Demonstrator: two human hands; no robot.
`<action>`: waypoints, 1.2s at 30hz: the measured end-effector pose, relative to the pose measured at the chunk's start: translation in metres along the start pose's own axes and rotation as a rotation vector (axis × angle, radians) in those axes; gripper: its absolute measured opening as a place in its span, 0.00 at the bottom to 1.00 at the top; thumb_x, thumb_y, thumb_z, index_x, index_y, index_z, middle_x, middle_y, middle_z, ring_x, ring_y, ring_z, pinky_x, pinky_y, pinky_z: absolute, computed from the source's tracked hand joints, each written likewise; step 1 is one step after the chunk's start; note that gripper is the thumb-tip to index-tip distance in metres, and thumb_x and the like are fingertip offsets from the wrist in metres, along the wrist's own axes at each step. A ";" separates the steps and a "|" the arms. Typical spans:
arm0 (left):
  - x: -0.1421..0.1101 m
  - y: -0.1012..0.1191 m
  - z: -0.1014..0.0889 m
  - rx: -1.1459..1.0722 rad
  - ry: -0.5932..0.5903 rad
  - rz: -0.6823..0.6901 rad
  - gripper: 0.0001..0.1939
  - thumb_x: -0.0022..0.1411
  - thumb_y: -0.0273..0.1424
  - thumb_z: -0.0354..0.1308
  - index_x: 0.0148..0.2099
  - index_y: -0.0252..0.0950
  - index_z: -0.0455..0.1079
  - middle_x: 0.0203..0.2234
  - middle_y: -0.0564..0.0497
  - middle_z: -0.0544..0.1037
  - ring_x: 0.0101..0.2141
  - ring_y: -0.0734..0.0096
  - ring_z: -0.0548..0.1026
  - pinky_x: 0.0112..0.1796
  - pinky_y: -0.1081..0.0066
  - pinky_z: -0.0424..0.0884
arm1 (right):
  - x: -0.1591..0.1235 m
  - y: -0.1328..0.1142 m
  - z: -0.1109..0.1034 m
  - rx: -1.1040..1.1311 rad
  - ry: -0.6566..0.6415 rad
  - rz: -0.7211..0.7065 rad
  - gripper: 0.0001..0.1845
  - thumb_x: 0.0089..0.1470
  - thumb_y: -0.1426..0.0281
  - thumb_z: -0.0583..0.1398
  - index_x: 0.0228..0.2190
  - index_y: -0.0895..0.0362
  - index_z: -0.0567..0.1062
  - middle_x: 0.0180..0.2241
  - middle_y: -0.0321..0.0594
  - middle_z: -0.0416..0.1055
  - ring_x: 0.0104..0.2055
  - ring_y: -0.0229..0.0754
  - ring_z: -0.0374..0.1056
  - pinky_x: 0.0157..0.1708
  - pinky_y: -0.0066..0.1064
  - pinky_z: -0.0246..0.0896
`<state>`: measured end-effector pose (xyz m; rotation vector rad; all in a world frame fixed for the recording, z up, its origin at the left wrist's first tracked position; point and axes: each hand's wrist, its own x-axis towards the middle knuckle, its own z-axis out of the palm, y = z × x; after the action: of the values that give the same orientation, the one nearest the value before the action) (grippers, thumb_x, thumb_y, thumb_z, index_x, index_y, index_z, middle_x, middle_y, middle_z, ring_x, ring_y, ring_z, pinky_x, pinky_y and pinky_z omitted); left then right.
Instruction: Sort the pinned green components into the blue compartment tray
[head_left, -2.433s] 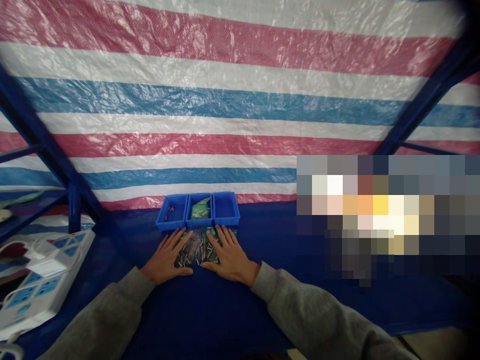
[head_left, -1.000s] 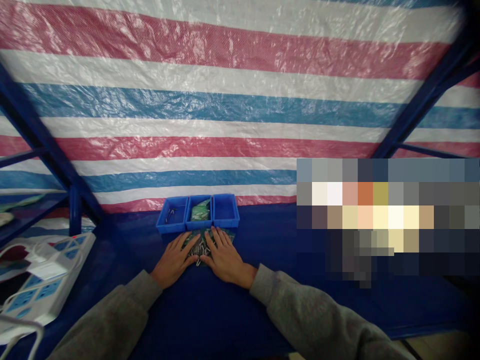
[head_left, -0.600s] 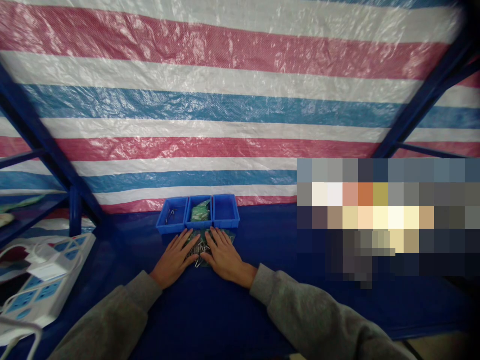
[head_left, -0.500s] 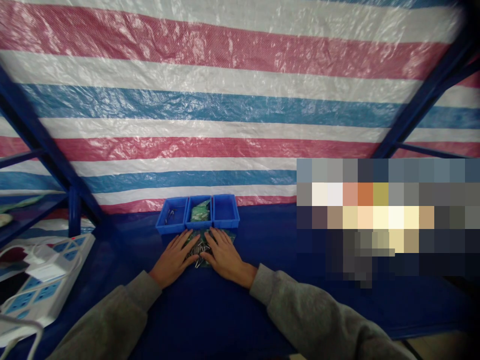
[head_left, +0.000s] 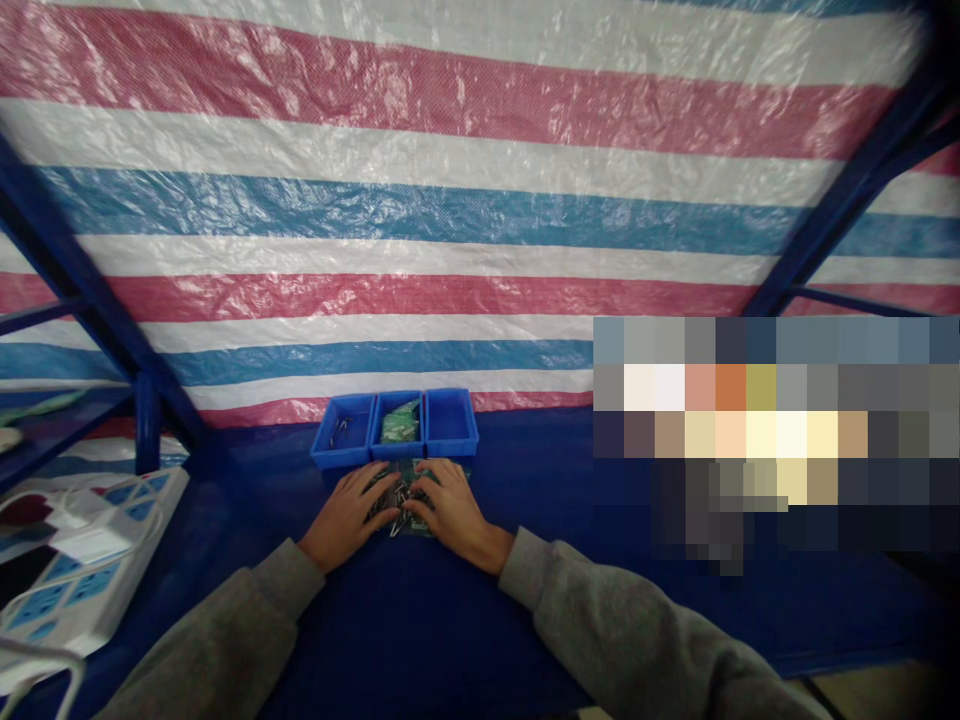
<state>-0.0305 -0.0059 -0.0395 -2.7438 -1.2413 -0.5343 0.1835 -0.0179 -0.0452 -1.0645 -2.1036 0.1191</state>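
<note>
My left hand (head_left: 346,515) and my right hand (head_left: 455,515) lie side by side on a small heap of short metal pins (head_left: 399,500). The heap rests on a green printed packet (head_left: 450,470). Curled fingers of both hands reach into the heap and hide most of it. Just beyond my fingertips stand several joined blue plastic bins: left bin (head_left: 343,430) with a few metal pieces, middle bin (head_left: 397,425) with a green bag (head_left: 399,424), and right bin (head_left: 450,422), whose inside looks bare.
A white power strip (head_left: 75,570) with blue sockets and cables lies at the left. Blue steel shelf posts (head_left: 105,330) frame a striped plastic tarp (head_left: 375,300) behind the dark blue table cover (head_left: 525,600). A pixelated patch (head_left: 772,440) hides the right side.
My hands have slid inward from wide on the packet, and their fingers now curl together over the pin heap. The heap looks narrower and the view has tilted slightly.
</note>
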 end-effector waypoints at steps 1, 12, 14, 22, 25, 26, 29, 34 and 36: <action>0.000 0.000 0.000 -0.004 0.008 0.006 0.24 0.63 0.43 0.47 0.59 0.42 0.59 0.56 0.45 0.63 0.56 0.58 0.60 0.53 0.56 0.60 | 0.000 0.000 0.000 0.008 0.008 -0.005 0.09 0.52 0.64 0.61 0.34 0.55 0.73 0.44 0.43 0.67 0.47 0.46 0.60 0.46 0.39 0.55; 0.004 0.001 -0.005 -0.019 0.019 0.030 0.21 0.63 0.42 0.48 0.56 0.42 0.62 0.53 0.46 0.66 0.54 0.59 0.63 0.53 0.57 0.60 | 0.008 -0.001 -0.004 0.024 0.054 -0.010 0.06 0.56 0.68 0.58 0.34 0.55 0.75 0.39 0.40 0.70 0.44 0.43 0.61 0.44 0.38 0.52; 0.005 0.001 -0.006 -0.021 0.013 0.025 0.21 0.63 0.42 0.48 0.56 0.42 0.63 0.53 0.46 0.67 0.53 0.59 0.63 0.52 0.58 0.61 | 0.010 -0.002 -0.004 0.019 0.041 0.002 0.07 0.57 0.68 0.57 0.34 0.54 0.75 0.39 0.40 0.70 0.44 0.43 0.61 0.44 0.38 0.52; 0.014 0.003 -0.014 -0.031 0.079 0.010 0.16 0.66 0.35 0.44 0.51 0.39 0.67 0.47 0.47 0.72 0.50 0.63 0.67 0.50 0.60 0.62 | 0.022 -0.002 0.004 0.040 0.062 0.115 0.07 0.55 0.65 0.59 0.31 0.54 0.76 0.35 0.39 0.70 0.42 0.43 0.61 0.43 0.37 0.52; 0.024 0.005 -0.020 -0.060 0.172 -0.061 0.16 0.66 0.32 0.43 0.49 0.38 0.68 0.43 0.47 0.75 0.46 0.64 0.70 0.48 0.61 0.64 | 0.025 -0.002 0.007 0.083 0.101 0.159 0.07 0.53 0.64 0.60 0.29 0.54 0.76 0.34 0.39 0.70 0.41 0.42 0.62 0.42 0.36 0.52; 0.029 0.006 -0.022 -0.073 0.204 -0.104 0.15 0.66 0.32 0.43 0.48 0.38 0.69 0.42 0.48 0.75 0.45 0.64 0.71 0.47 0.61 0.65 | 0.026 -0.002 0.008 0.099 0.115 0.172 0.07 0.53 0.64 0.61 0.29 0.54 0.76 0.34 0.38 0.70 0.40 0.42 0.63 0.41 0.36 0.53; 0.042 0.007 -0.024 -0.125 0.287 -0.194 0.13 0.65 0.33 0.45 0.45 0.38 0.70 0.41 0.48 0.76 0.43 0.64 0.72 0.46 0.62 0.66 | 0.029 -0.003 0.009 0.164 0.166 0.215 0.07 0.52 0.65 0.61 0.28 0.55 0.76 0.32 0.38 0.71 0.38 0.41 0.65 0.41 0.34 0.54; 0.050 0.006 -0.016 -0.235 0.389 -0.244 0.13 0.64 0.35 0.47 0.43 0.37 0.71 0.39 0.48 0.77 0.42 0.64 0.73 0.46 0.62 0.67 | 0.031 -0.006 0.007 0.369 0.295 0.322 0.12 0.56 0.64 0.56 0.29 0.57 0.76 0.28 0.37 0.73 0.30 0.39 0.67 0.34 0.30 0.60; 0.047 0.005 -0.014 -0.275 0.386 -0.236 0.14 0.64 0.36 0.47 0.43 0.37 0.71 0.39 0.48 0.77 0.42 0.64 0.74 0.45 0.62 0.68 | 0.030 -0.007 0.006 0.449 0.332 0.338 0.12 0.56 0.64 0.55 0.31 0.57 0.76 0.29 0.37 0.74 0.30 0.39 0.68 0.33 0.30 0.62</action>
<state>-0.0017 0.0217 -0.0099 -2.5221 -1.4822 -1.2744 0.1645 0.0006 -0.0292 -1.0647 -1.4939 0.5173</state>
